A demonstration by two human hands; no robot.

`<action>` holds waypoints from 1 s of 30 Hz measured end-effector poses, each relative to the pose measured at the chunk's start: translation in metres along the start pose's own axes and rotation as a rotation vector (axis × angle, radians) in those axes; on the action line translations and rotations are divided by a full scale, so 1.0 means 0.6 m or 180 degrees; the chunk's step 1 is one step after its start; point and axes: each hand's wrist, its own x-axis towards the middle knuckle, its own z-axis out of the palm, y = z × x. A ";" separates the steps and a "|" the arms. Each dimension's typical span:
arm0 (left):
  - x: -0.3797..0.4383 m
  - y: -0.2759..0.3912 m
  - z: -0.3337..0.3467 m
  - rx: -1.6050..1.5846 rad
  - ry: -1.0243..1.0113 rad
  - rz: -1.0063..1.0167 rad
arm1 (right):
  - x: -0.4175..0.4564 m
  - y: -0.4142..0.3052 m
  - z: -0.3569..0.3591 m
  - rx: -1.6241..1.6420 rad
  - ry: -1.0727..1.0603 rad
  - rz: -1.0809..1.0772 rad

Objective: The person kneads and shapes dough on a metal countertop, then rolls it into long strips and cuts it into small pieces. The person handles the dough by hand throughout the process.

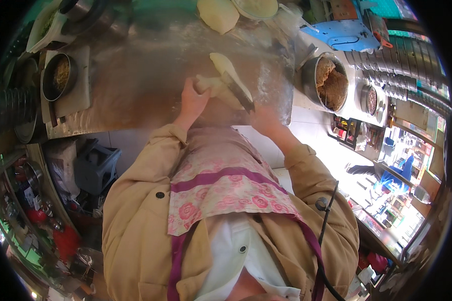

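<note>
On the floured work board (pixel 143 75) lies a pale piece of dough (pixel 220 90), whose left end my left hand (pixel 196 97) grips. My right hand (pixel 266 118) is closed around the handle end of a knife or dough cutter (pixel 238 91). The dark, flat blade slants across the dough, dividing the part under my left hand from a narrow strip of dough (pixel 226 66) on the far side. Whether the blade has gone fully through cannot be seen. A larger lump of dough (pixel 218 15) rests at the board's far edge.
Beside that lump sits a pale bowl (pixel 256 7). At the right stands a metal pot of brown filling (pixel 331 84), near a smaller bowl (pixel 371 99). A metal bowl of shredded food (pixel 60 77) is at the left. Below it stands a grey plastic stool (pixel 98 165).
</note>
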 end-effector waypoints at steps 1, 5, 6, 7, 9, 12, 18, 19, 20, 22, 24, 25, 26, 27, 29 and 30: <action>-0.010 0.006 -0.001 0.0056 0.0019 0.0092 | 0.004 0.002 0.011 -0.0031 -0.0109 0.0004; -0.058 0.043 -0.013 0.0136 -0.0052 0.0203 | 0.034 -0.015 0.045 0.0151 -0.0313 -0.0064; -0.065 0.044 -0.017 0.0066 -0.0145 0.0285 | 0.049 -0.024 0.051 0.0275 -0.0288 -0.0045; -0.077 0.044 -0.021 -0.0013 -0.0244 0.0361 | 0.065 -0.037 0.056 0.0476 -0.0211 0.0053; -0.102 0.054 -0.035 -0.0111 -0.0313 0.0538 | 0.078 -0.051 0.064 0.0718 -0.0102 0.0196; -0.111 0.086 -0.063 -0.0064 -0.0140 0.0704 | 0.080 -0.048 0.037 0.0755 0.0024 0.0238; -0.058 0.090 -0.104 -0.0338 0.0100 0.0690 | -0.054 0.096 0.139 0.0338 0.0020 -0.0027; -0.040 0.107 -0.110 -0.0461 0.0175 0.0707 | -0.061 0.117 0.127 0.0574 0.0068 -0.0090; -0.024 0.113 -0.122 -0.0033 0.0070 0.1035 | -0.074 0.128 0.117 0.0818 0.0090 -0.0164; 0.024 0.142 -0.147 0.0641 0.0132 0.0823 | -0.081 0.120 0.092 0.1429 0.0280 -0.0089; 0.069 0.163 -0.169 0.1480 0.0037 0.0721 | -0.081 0.104 0.055 0.2163 0.0523 0.0176; 0.091 0.170 -0.180 0.1984 -0.0100 0.0723 | -0.061 0.103 0.039 0.2398 0.0288 0.0353; 0.105 0.177 -0.188 0.2488 -0.0228 0.0708 | -0.028 0.104 0.022 0.2625 0.0039 0.0523; 0.115 0.179 -0.186 0.2648 -0.0151 0.0597 | 0.004 0.108 0.006 0.2850 -0.0189 0.0710; 0.127 0.160 -0.183 0.2962 0.0033 0.0332 | 0.078 0.125 0.004 0.3418 -0.0288 0.0943; 0.130 0.144 -0.178 0.2771 0.0174 0.0319 | 0.118 0.137 0.011 0.3699 -0.0337 0.1074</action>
